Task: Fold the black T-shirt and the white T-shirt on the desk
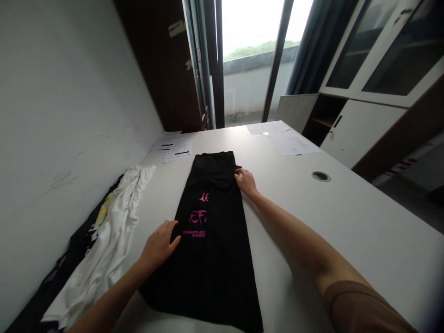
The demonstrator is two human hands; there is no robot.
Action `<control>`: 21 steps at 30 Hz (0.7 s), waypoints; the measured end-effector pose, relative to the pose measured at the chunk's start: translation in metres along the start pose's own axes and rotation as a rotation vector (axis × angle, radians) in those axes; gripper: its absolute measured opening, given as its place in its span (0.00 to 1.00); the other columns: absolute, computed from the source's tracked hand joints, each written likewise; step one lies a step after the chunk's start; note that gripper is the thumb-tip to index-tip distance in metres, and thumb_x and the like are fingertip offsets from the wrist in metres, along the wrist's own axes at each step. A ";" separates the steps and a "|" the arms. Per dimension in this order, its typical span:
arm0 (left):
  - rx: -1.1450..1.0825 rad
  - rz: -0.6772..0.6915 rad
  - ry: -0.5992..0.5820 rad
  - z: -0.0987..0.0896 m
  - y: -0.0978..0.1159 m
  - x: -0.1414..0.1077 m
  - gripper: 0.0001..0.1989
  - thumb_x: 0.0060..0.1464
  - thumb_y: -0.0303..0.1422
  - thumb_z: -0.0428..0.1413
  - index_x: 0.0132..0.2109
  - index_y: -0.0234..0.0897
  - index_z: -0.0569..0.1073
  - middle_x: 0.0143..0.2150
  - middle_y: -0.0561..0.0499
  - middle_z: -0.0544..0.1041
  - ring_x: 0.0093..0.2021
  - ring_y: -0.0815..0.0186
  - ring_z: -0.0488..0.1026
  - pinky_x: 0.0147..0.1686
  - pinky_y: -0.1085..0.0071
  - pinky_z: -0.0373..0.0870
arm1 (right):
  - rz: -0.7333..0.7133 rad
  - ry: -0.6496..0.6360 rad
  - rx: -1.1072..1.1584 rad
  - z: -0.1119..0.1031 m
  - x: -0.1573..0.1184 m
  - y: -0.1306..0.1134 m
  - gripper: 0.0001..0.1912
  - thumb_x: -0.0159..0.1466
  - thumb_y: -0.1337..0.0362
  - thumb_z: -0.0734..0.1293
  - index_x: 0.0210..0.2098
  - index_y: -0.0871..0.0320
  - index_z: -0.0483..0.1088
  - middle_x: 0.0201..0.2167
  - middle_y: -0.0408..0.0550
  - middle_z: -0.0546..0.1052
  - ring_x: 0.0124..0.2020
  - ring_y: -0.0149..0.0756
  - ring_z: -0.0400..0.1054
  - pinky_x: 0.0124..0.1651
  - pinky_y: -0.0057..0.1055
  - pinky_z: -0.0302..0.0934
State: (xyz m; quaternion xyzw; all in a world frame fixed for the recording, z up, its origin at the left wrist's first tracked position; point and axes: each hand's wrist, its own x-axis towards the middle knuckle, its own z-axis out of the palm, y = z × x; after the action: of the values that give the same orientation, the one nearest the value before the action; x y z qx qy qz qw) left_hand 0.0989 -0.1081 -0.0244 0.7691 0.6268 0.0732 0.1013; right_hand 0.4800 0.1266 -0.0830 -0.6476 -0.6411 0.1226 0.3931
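A black T-shirt (222, 259) with pink lettering lies folded lengthwise into a long strip on the white table. The fold cuts off part of its lettering. My left hand (160, 244) rests at the strip's left edge, thumb and fingers apart, fingertips touching the cloth. At the upper right edge, my right hand (246, 181) has its fingers curled together at the cloth, beside a small black corner that sticks out. The right fingertips seem to pinch the fabric there.
White clothing (116, 231) and black clothing with a yellow print (93, 226) lie along the wall at left. Printed papers (178, 148) sit at the far left, more sheets (291, 141) at the far right. A round cable hole (321, 176) pierces the table (347, 222).
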 end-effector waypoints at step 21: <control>-0.389 -0.022 -0.239 -0.034 0.096 -0.054 0.06 0.59 0.37 0.55 0.43 0.44 0.70 0.36 0.53 0.77 0.38 0.61 0.75 0.39 0.68 0.65 | 0.144 -0.013 0.074 0.011 0.104 -0.030 0.12 0.67 0.61 0.64 0.49 0.56 0.69 0.43 0.52 0.77 0.43 0.43 0.70 0.50 0.36 0.62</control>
State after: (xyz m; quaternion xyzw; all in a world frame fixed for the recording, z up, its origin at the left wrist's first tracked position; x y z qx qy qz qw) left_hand 0.1713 -0.1775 0.0327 0.7313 0.5929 0.0999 0.3220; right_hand 0.4661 0.2234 -0.0344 -0.6763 -0.5903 0.1785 0.4029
